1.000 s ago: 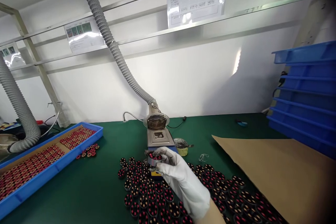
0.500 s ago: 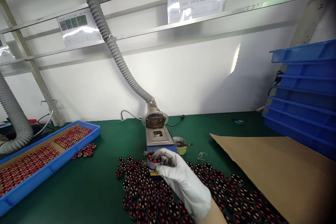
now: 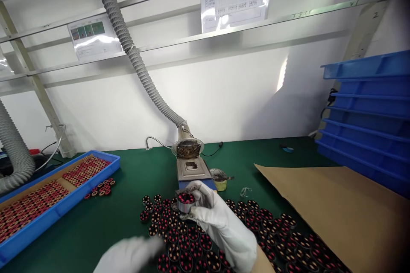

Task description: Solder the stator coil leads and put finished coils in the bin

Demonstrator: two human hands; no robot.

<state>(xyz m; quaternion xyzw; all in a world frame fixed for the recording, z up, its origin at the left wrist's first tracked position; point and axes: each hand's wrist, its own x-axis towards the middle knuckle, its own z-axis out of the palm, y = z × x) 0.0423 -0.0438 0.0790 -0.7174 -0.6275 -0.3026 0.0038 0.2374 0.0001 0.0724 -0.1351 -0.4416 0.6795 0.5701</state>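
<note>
My right hand (image 3: pixel 211 215), in a white glove with dark-stained fingertips, grips a short metal ring with a red and black core (image 3: pixel 186 205). The ring is held level above the table, its patterned face up. My left hand (image 3: pixel 131 254), also in a white glove, is at the bottom edge, left of the right hand and apart from the held ring. Motion smears its fingers. Many similar round parts (image 3: pixel 186 260) with red or tan marks lie under and around both hands. Just behind the ring stands a small metal-topped solder pot (image 3: pixel 194 169) with a square opening.
A fume hose (image 3: pixel 137 59) runs down to a hood behind the pot. Beside it sits a yellow cup (image 3: pixel 221 185). At left is a blue tray (image 3: pixel 105 160) of red cores. On the right are brown cardboard (image 3: pixel 320 196) and stacked blue bins (image 3: pixel 368 113).
My left hand has come into view at the bottom left. My right hand still holds the ring, now tilted less and showing more of its core. The camera view has shifted slightly.
</note>
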